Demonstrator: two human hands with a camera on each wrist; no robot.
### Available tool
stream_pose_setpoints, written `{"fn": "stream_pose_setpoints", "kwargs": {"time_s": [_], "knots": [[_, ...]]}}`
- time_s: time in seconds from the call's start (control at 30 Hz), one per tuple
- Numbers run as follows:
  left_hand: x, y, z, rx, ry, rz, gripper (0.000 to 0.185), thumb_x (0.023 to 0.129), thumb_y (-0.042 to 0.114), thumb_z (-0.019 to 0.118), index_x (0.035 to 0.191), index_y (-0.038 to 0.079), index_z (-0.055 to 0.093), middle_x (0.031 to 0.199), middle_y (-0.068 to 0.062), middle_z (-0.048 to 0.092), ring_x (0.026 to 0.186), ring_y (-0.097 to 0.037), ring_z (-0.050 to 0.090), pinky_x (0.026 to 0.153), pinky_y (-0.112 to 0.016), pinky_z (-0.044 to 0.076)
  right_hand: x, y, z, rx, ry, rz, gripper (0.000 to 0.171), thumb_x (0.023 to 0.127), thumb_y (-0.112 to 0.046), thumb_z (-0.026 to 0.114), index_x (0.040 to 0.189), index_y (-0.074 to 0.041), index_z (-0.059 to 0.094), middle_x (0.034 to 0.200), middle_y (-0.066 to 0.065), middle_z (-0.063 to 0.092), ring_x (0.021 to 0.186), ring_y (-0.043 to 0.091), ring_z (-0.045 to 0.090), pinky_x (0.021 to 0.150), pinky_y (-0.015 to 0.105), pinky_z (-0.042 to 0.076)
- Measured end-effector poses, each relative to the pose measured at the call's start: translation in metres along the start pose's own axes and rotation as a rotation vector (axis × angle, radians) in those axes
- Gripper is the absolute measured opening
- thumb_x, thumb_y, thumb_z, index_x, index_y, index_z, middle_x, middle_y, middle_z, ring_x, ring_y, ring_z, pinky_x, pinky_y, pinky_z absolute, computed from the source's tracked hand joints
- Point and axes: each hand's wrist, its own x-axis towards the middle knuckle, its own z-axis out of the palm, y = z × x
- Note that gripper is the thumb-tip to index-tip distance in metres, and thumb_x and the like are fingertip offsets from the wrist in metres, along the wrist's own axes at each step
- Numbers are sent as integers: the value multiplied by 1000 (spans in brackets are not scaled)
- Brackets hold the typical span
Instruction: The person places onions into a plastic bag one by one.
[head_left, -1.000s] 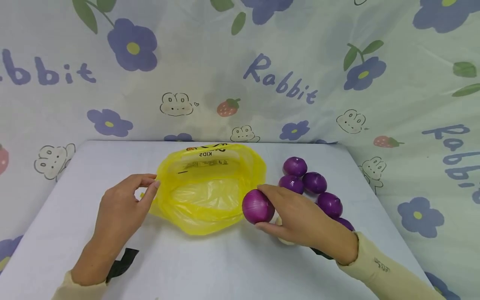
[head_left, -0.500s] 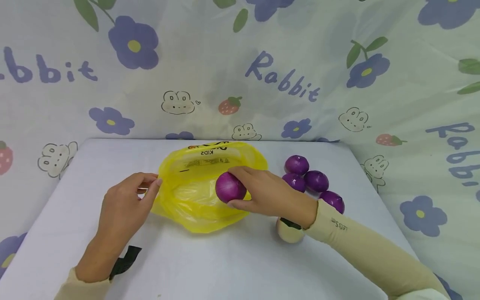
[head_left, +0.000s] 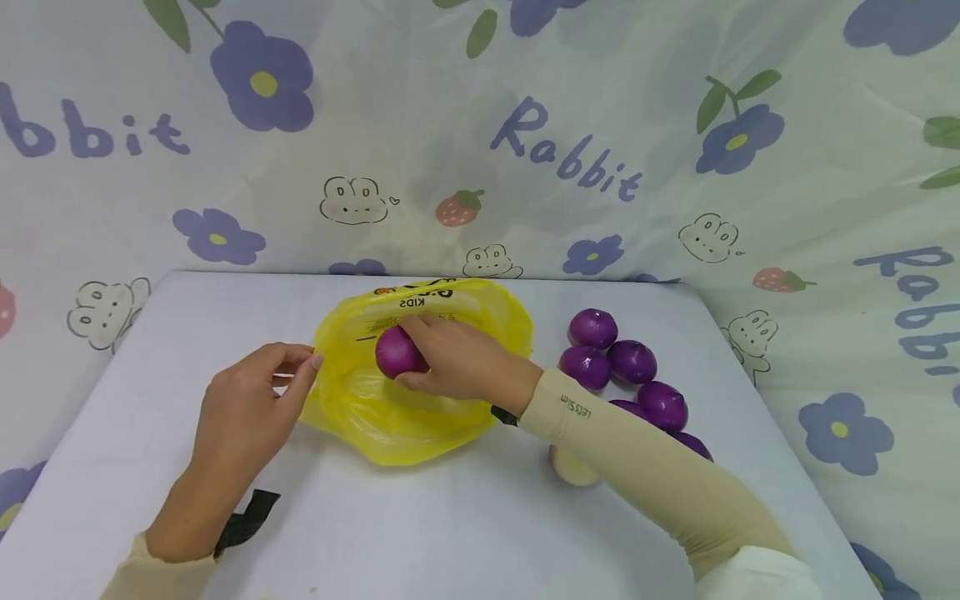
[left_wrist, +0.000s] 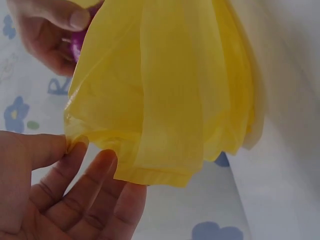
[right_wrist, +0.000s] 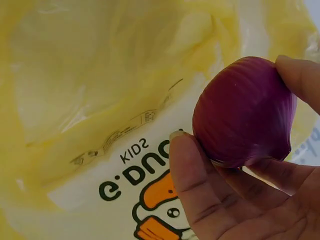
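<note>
A yellow plastic bag [head_left: 390, 433] stands with its mouth spread wide in the middle of the table. My left hand [head_left: 247, 408] pinches the bag's left rim between thumb and forefinger; the left wrist view shows the pinched edge of the bag [left_wrist: 150, 100] close up. In my right hand [head_left: 468, 358] is a purple onion [head_left: 397, 352], held over the bag's mouth. Up close in the right wrist view, thumb and fingers curl round the onion [right_wrist: 245, 110], with the bag's printed inner wall [right_wrist: 100, 165] behind it.
Several more purple onions [head_left: 632, 362] lie in a group to the right of the bag. A pale round thing [head_left: 573, 467] sits partly hidden under my right forearm. A patterned cloth [head_left: 420, 125] hangs behind the white table [head_left: 420, 533].
My right hand has carried the onion leftward, from beside the bag's right rim to over its mouth. My left hand keeps its pinch on the rim.
</note>
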Motion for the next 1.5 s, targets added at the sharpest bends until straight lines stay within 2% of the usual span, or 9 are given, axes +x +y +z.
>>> {"fn": "stream_pose_setpoints", "kwargs": {"time_s": [0.2,0.23,0.33,0.4,0.47,0.53,0.93,1.23,1.5], "knots": [[-2,-2,-2,2,6,-8,14,96,13,77,106,4,74,101,-13,76,85,-34,75,69,-50,62,23,-1,6,13,38,-1,67,97,-44,75,148,-9,49,131,6,61,108,15,61,94,26,56],[-2,-1,-3,1,10,-7,13,96,13,77,105,4,74,101,-12,76,85,-34,75,69,-43,63,26,-1,7,16,37,7,68,97,-44,75,148,-9,49,131,6,61,108,15,61,94,26,56],[-1,0,-2,-1,13,3,12,96,12,77,104,4,73,106,-12,76,86,-32,75,70,-41,63,34,-1,9,36,22,49,69,96,-44,76,147,-8,48,131,5,61,108,15,60,94,26,56],[0,1,-1,-6,14,14,12,96,11,77,103,3,73,109,-12,75,86,-32,75,71,-42,63,40,-1,11,48,7,80,69,95,-44,77,146,-8,48,131,4,61,109,15,60,96,27,56],[1,1,0,-6,9,21,11,97,10,76,103,2,72,113,-14,74,87,-33,74,72,-52,62,46,-2,14,54,-4,103,69,95,-45,77,147,-10,49,131,3,61,109,15,60,96,27,55],[1,1,-1,-3,8,20,11,97,10,75,103,2,72,113,-14,73,87,-33,74,72,-54,62,52,-1,17,61,-2,109,70,95,-47,77,148,-12,49,132,2,61,110,15,60,97,27,55],[-2,1,0,5,-4,32,12,95,8,77,105,3,72,109,-13,74,86,-31,74,71,-52,63,72,15,35,278,87,88,63,92,-38,83,144,-19,54,128,-4,62,112,12,58,99,22,52],[-4,1,-5,12,9,4,12,96,10,77,106,4,73,109,-12,75,86,-31,74,70,-52,63,87,12,42,309,68,132,60,93,-42,81,141,-20,53,123,-5,61,107,12,59,100,22,51],[-1,1,-2,-10,2,18,13,96,10,78,107,3,73,108,-13,75,88,-31,74,72,-52,64,90,17,51,352,130,149,58,94,-39,80,141,-21,52,123,-5,60,108,12,60,102,22,50]]}}
